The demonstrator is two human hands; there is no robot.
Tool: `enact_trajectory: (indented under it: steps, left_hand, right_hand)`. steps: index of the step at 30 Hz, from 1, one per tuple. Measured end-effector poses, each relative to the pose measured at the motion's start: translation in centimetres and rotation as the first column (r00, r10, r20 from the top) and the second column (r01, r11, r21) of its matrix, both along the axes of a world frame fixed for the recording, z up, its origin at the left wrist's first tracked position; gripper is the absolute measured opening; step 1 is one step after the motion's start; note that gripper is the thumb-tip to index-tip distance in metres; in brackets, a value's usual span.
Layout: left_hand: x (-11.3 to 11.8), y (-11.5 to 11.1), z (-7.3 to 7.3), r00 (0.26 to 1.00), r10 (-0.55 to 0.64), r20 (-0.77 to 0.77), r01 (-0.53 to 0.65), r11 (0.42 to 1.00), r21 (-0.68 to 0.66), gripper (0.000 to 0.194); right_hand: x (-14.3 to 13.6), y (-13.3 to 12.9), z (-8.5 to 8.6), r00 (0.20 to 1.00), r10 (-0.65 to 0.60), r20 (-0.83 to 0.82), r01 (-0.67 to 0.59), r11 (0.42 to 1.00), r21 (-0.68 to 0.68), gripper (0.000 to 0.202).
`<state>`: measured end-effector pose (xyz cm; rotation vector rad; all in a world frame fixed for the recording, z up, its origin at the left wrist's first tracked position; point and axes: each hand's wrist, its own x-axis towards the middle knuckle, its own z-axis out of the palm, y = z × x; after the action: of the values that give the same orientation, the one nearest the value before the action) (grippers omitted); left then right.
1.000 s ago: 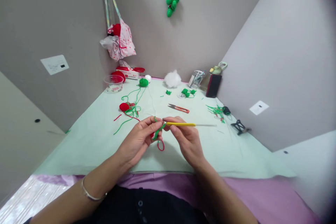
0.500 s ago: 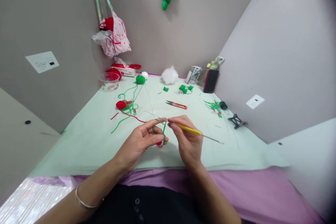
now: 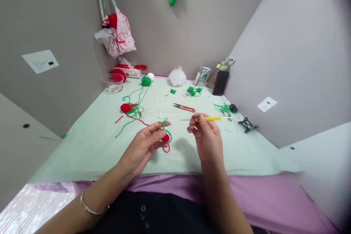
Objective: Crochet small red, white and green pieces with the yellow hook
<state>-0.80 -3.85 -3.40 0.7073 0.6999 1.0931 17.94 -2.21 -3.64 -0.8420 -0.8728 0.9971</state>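
Between the thumb and fingers of my left hand [image 3: 146,142] is a small round crochet piece [image 3: 167,136], red in the middle with a white ring and a green edge. A green yarn loop [image 3: 165,121] stands up above it, and a red yarn loop [image 3: 166,148] hangs below. My right hand [image 3: 207,137] is closed on a yellow-handled crochet hook [image 3: 212,119], held level, one thin end pointing left toward the piece but apart from it. Thread snips [image 3: 184,108] with orange handles lie just beyond the hands.
Red yarn [image 3: 125,108] and green yarn [image 3: 146,81] balls lie at left with tangled strands. White stuffing [image 3: 177,76], a clear cup [image 3: 202,76] and a phone [image 3: 221,83] stand at the back. A plastic tub [image 3: 112,83] is at back left, a black stand [image 3: 247,125] at right.
My right hand has moved right, away from the crochet piece, and the hook has swung level. The piece has turned so its red face shows, with a green loop standing free above it.
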Motion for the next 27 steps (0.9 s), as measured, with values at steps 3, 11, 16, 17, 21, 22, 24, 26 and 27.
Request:
enact_trajectory:
  steps: [3, 11, 16, 17, 21, 22, 24, 26, 27]
  left_hand:
    - [0.1, 0.1, 0.1, 0.997, 0.077, 0.022, -0.077, 0.997, -0.01, 0.032]
    - [0.3, -0.4, 0.3, 0.992, 0.122, 0.009, -0.122, 0.99, 0.066, 0.022]
    - [0.3, -0.4, 0.3, 0.99, 0.137, 0.018, -0.138, 0.989, 0.056, 0.024]
    - [0.3, -0.4, 0.4, 0.99, 0.138, 0.021, -0.139, 0.989, 0.057, 0.024]
    - [0.5, -0.6, 0.4, 0.986, 0.167, 0.02, -0.168, 0.983, 0.075, 0.024]
    - [0.6, -0.6, 0.3, 0.984, 0.176, 0.014, -0.177, 0.981, 0.078, 0.024]
    - [0.7, -0.7, 0.3, 0.981, 0.195, -0.001, -0.194, 0.977, 0.086, 0.023]
    - [0.9, -0.8, 0.3, 0.974, 0.227, -0.018, -0.224, 0.969, 0.1, 0.023]
    - [0.9, -0.8, 0.3, 0.969, 0.246, -0.026, -0.242, 0.964, 0.112, 0.024]
  right_hand:
    - [-0.7, -1.9, -0.2, 0.987, -0.009, 0.161, -0.013, 0.99, 0.138, 0.025]
    - [-2.4, -5.0, -0.1, 0.78, -0.123, 0.614, -0.174, 0.899, 0.402, 0.021]
    - [-2.1, -5.1, -0.2, 0.702, -0.225, 0.676, -0.168, 0.87, 0.464, 0.023]
    - [-2.1, -5.1, -0.2, 0.69, -0.237, 0.684, -0.17, 0.866, 0.471, 0.023]
    - [-2.5, -5.0, -0.2, 0.611, -0.342, 0.714, -0.157, 0.832, 0.532, 0.024]
    - [-2.6, -5.0, -0.3, 0.577, -0.387, 0.719, -0.147, 0.817, 0.557, 0.025]
    - [-2.9, -5.0, -0.7, 0.505, -0.469, 0.724, -0.135, 0.786, 0.604, 0.029]
    - [-3.1, -4.9, -1.2, 0.457, -0.519, 0.722, -0.127, 0.766, 0.63, 0.033]
    - [-3.1, -4.9, -1.5, 0.45, -0.531, 0.718, -0.121, 0.761, 0.638, 0.036]
